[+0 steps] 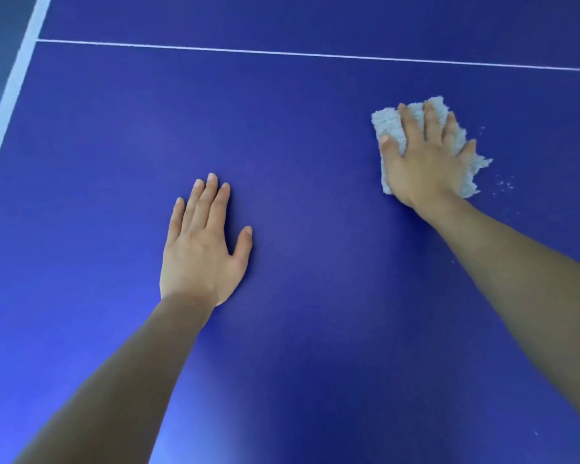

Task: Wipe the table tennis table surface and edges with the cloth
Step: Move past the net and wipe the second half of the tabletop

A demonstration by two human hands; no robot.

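Right grip (426,162) open and flat, fingers spread straight, palm pressing the pale cloth (387,123) onto the blue tabletop (315,145), near side of the thin white line (315,55). Left grip (201,249) palm-down, fingers extended, holding nothing, farther from that line.

Bare forearms (121,380); short nails on left grip (198,252), right grip (426,162).
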